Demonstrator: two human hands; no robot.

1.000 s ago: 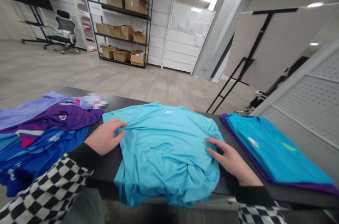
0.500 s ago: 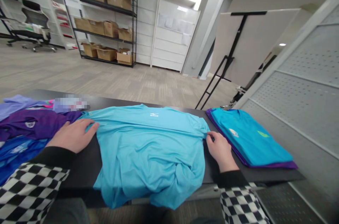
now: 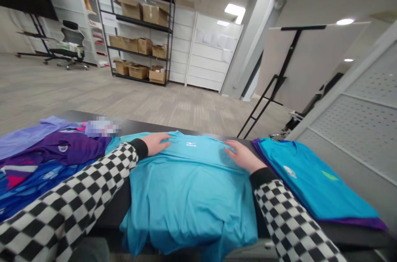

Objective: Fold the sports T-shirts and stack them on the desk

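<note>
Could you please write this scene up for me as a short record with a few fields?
Left hand: flat on a light blue T-shirt, left of its white logo
Right hand: flat on the same T-shirt, right of the logo
Sleeves: black-and-white checked, with black cuffs
Left of the T-shirt: heap of purple and blue garments
Right of the T-shirt: folded turquoise shirt on a purple garment
Surface: black table
Background: metal shelving holding cardboard boxes

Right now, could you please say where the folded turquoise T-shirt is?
Head view: the folded turquoise T-shirt lies on purple cloth at the black table's right end, beside the right hand and spread light-blue T-shirt.
</note>
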